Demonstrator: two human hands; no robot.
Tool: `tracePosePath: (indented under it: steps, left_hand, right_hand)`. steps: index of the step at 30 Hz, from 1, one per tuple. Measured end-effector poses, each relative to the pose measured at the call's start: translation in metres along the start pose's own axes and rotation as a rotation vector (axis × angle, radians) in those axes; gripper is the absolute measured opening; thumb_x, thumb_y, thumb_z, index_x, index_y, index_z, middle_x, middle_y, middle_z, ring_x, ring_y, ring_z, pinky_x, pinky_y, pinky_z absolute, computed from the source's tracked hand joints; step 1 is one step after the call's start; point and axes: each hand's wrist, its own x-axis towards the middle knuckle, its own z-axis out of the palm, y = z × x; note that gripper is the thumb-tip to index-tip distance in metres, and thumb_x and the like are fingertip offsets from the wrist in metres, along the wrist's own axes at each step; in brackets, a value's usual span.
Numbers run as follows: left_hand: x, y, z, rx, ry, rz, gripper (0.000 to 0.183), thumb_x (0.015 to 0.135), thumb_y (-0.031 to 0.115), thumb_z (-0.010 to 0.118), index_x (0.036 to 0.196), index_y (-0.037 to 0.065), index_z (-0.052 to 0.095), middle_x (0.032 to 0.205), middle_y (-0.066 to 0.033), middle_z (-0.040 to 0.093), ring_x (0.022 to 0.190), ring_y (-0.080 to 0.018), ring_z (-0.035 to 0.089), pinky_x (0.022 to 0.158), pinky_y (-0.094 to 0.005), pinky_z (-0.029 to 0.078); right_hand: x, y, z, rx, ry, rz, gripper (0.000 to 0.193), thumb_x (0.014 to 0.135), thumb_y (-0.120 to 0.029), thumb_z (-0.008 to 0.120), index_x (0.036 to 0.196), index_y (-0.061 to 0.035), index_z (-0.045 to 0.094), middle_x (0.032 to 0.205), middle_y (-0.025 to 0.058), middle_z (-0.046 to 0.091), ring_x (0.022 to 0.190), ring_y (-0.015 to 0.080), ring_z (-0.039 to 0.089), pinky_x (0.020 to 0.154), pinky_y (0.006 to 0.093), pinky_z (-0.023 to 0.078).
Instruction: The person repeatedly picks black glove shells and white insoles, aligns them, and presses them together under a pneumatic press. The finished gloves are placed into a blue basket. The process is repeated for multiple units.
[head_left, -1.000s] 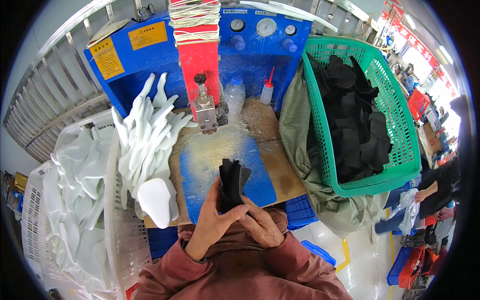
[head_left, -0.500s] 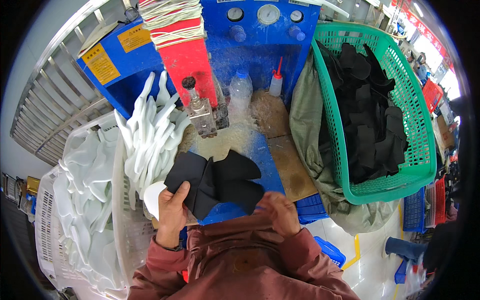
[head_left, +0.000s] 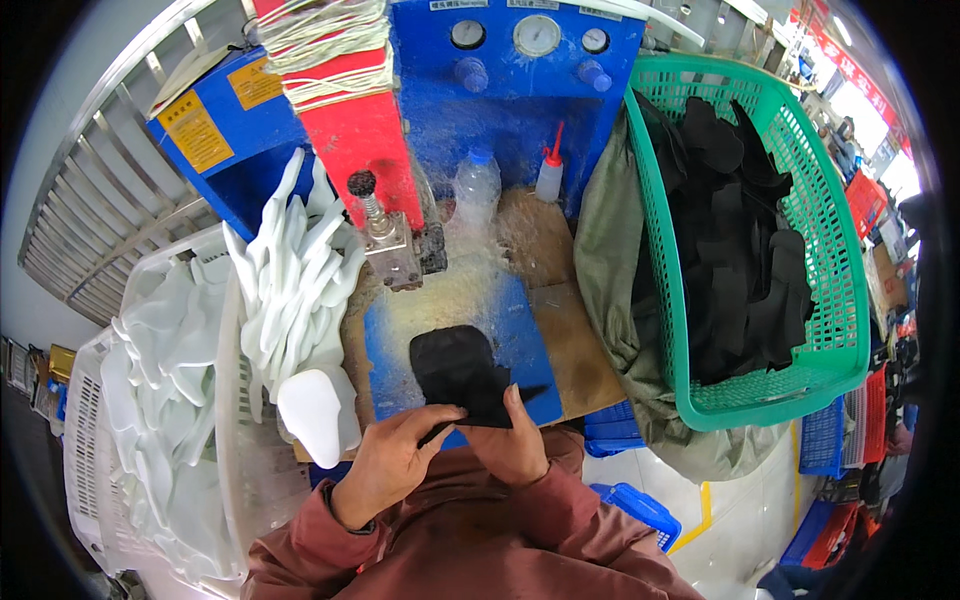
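Note:
Both hands grip a black fabric piece (head_left: 455, 370) low over the front of the blue work plate (head_left: 530, 330). My left hand (head_left: 395, 460) pinches its lower left edge between thumb and fingers. On the lower right, my right hand (head_left: 508, 445) has its thumb up along the cloth and its fingers behind it, partly hidden. The piece looks folded into a compact shape, with a narrow tip sticking out to the right. Left of my left hand lies a smooth white moulded piece (head_left: 318, 412), at the foot of a heap of similar white pieces (head_left: 300, 280).
A red machine arm (head_left: 360, 150) wound with cord ends in a metal head (head_left: 395, 255) above the plate. Behind stand a clear bottle (head_left: 477, 190) and a red-tipped squeeze bottle (head_left: 550, 175). A green basket (head_left: 745, 405) of black pieces is right, a white crate (head_left: 235, 420) left.
The black piece has gone from spread out to folded. My right hand has come in from the right and taken hold of it; my left hand has shifted right and down.

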Motion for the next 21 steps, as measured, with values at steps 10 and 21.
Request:
tracePosePath:
  steps: [10, 21]
  left_hand:
    - [0.003, -0.014, -0.006, -0.246, -0.109, -0.156, 0.025, 0.104, 0.024, 0.063, 0.107, 0.000, 0.067, 0.074, -0.0209, 0.058, 0.062, -0.0301, 0.052, 0.061, -0.0377, 0.046]
    - [-0.005, 0.006, 0.000, 0.239, -0.094, 0.310, 0.035, 0.077, 0.009, 0.077, 0.112, 0.008, 0.072, 0.116, -0.0084, 0.068, 0.105, -0.0294, 0.066, 0.098, -0.0431, 0.053]
  right_hand:
    - [-0.006, 0.002, -0.013, 0.047, -0.021, 0.065, 0.039, 0.101, -0.010, 0.062, 0.138, 0.0005, 0.056, 0.128, 0.0155, 0.064, 0.118, 0.0270, 0.062, 0.102, 0.0358, 0.048]
    - [0.021, -0.013, 0.005, 0.231, -0.479, 0.180, 0.093, 0.102, -0.075, 0.024, 0.162, -0.0054, 0.031, 0.161, 0.0109, 0.043, 0.145, 0.0259, 0.043, 0.123, 0.0378, 0.030]
